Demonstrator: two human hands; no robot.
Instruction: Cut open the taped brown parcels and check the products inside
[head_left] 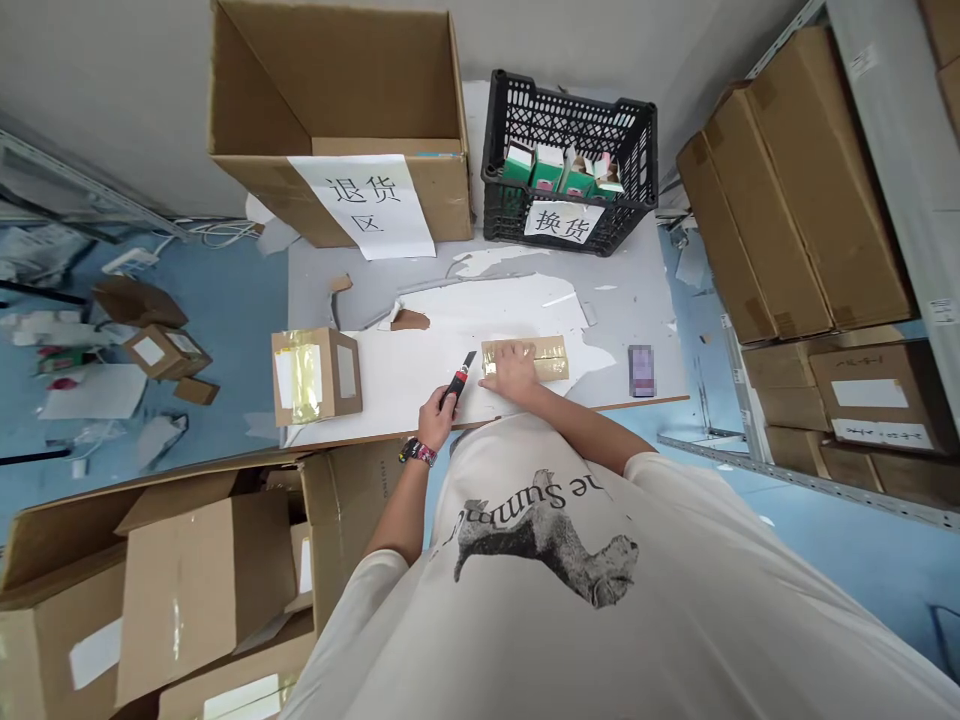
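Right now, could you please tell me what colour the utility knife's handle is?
Its handle is black and red; head view.

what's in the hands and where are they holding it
The left hand grips a black-and-red utility knife by its handle; the right hand rests flat on a tan taped cardboard packet, holding nothing.

warehouse returns station: metal shelving (787,475), sealed cartons (795,190), a paper returns sign (360,205) on an open carton (337,90), an exchange-labelled crate (517,110)
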